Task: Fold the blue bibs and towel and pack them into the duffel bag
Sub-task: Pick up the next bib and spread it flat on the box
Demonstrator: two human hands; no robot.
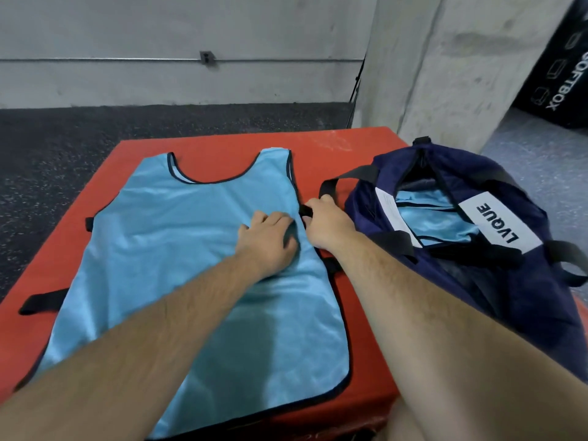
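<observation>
A light blue bib (pixel 165 256) with black trim lies spread flat on the red padded box (pixel 222 144), neck hole facing away from me. My left hand (pixel 267 240) rests on the bib's right side, fingers bent into the fabric. Just beside it, my right hand (pixel 327 224) pinches the black side strap at the bib's right edge. The navy duffel bag (pixel 496 291) sits unzipped on the right, with folded light blue fabric (pixel 436 224) lying inside. No towel is in view.
A grey concrete pillar (pixel 445 74) rises behind the bag. A black soft box (pixel 560 71) stands at the far right. Dark speckled rubber floor (pixel 63 160) surrounds the red box, with a grey wall behind.
</observation>
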